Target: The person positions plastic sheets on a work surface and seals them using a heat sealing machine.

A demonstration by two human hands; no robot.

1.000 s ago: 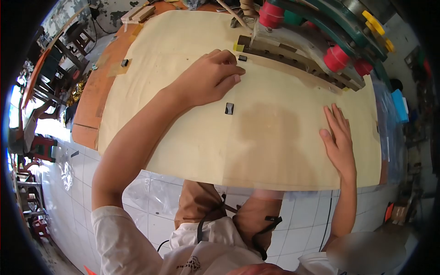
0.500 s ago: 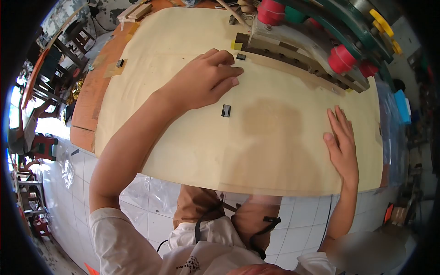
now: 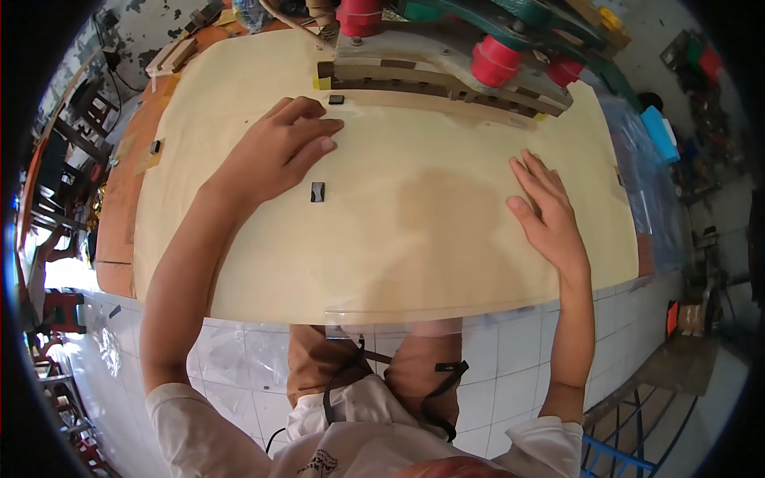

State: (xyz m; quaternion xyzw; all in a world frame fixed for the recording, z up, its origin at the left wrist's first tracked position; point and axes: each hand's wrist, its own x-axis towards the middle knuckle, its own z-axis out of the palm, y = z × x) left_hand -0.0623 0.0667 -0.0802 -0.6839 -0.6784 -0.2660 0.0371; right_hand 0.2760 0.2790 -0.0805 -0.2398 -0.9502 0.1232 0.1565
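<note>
My left hand (image 3: 275,151) rests on a large pale yellow sheet (image 3: 382,263) spread over the table. Its thumb and index finger are apart, the other fingers are bent, and nothing shows between them. Just past those fingertips lies a small dark block (image 3: 336,99). A second small block (image 3: 318,192), black and grey, sits on the sheet below the hand. To the right, my right hand (image 3: 547,211) lies open on the sheet, fingers stretched forward and thumb held away, holding nothing.
Along the far edge stands a machine with a long metal bar (image 3: 446,88), red knobs (image 3: 496,62) and green arms. Another dark block (image 3: 155,146) is at the left edge. Clear plastic (image 3: 637,151) hangs at right, near a blue metal frame (image 3: 613,452).
The view has swung to the right, so the table, machine and blocks appear further left. Both hands keep about the same places on the sheet.
</note>
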